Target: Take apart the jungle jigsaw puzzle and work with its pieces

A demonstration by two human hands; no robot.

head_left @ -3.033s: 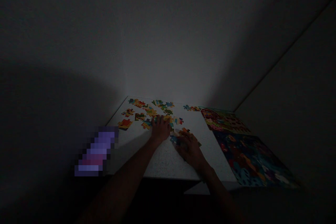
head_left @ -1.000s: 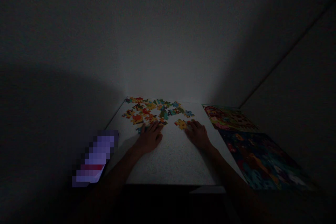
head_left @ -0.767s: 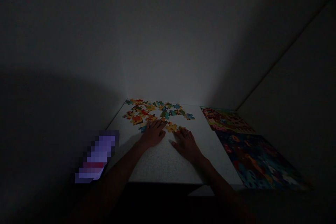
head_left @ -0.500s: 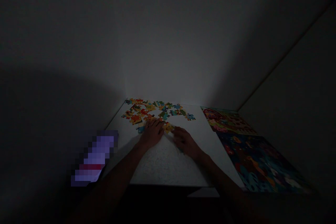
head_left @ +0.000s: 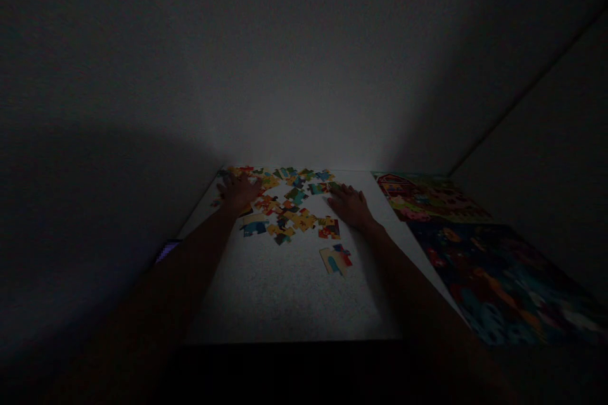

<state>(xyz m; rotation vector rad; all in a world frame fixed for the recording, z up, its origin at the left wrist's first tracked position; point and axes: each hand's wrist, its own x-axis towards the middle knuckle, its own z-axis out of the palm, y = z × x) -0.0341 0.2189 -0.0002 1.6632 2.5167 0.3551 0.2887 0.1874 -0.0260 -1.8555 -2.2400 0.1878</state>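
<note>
The puzzle pieces (head_left: 303, 220) lie in a loose bunch on the back half of the white table (head_left: 294, 319). They look flat and thin, with round knobs and round bites in their sides. Near the front of the bunch, a yellow part has bits that touch. A blue and cream piece (head_left: 254, 225) sits toward the left, and a red piece (head_left: 329, 228) sits toward the right. Closer to the person are 2 more pieces, a cream piece (head_left: 331, 261) and a red and blue piece (head_left: 342, 254). They touch or overlap; I cannot tell which.

The left hand (head_left: 236, 193) is over the back left pieces, with its fingers spread apart. The right hand (head_left: 350, 205) is low, its fingertips by a green piece (head_left: 334, 186). Its fingers look loose and not pinched on anything.

If a hand drags sideways, the pieces could slide and the joined bits could pop apart. A sleeve or arm could bump the 2 near pieces. It is very dark, so mixing up colors would be easy.

On the right are 2 flat pictures, a farm picture (head_left: 418, 196) and a dark blue picture (head_left: 479, 278). They look smooth. The table looks a bit speckled. Behind it is a plain gray wall (head_left: 304, 88).
</note>
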